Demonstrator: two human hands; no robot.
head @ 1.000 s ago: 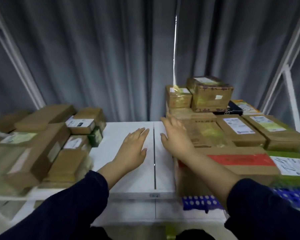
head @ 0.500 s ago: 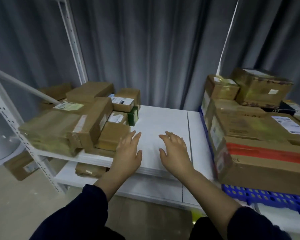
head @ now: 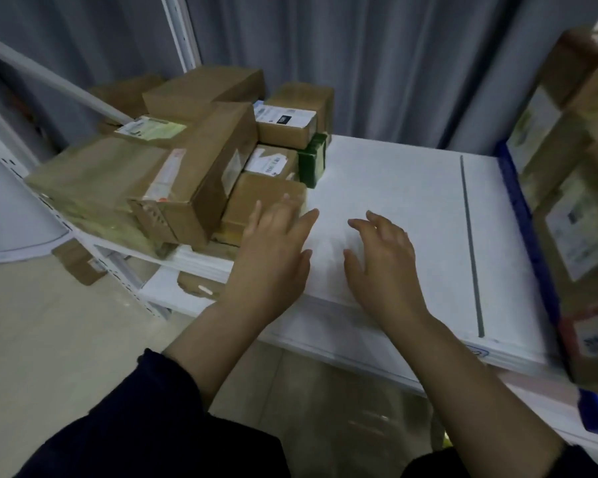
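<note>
Both my hands hover over a white shelf [head: 411, 201], empty. My left hand [head: 273, 257] is spread, its fingertips over the near corner of a small flat cardboard box [head: 256, 198] at the right edge of the left pile; contact is too blurred to judge. My right hand [head: 384, 267] hangs beside it over bare shelf with relaxed fingers. The left pile holds several brown parcels, among them a long taped box [head: 201, 174], a labelled box [head: 290, 122] and a small dark green box [head: 312, 160].
A second stack of cardboard parcels [head: 573, 188] stands on a blue crate [head: 525, 215] at the right. White rack posts [head: 176, 29] rise at the back left. A lower shelf [head: 173, 291] and a box on the floor [head: 78, 262] lie below. Grey curtain behind.
The view swung left and down. Both hands moved left from the right stack, across the bare shelf, to the edge of the left pile.
</note>
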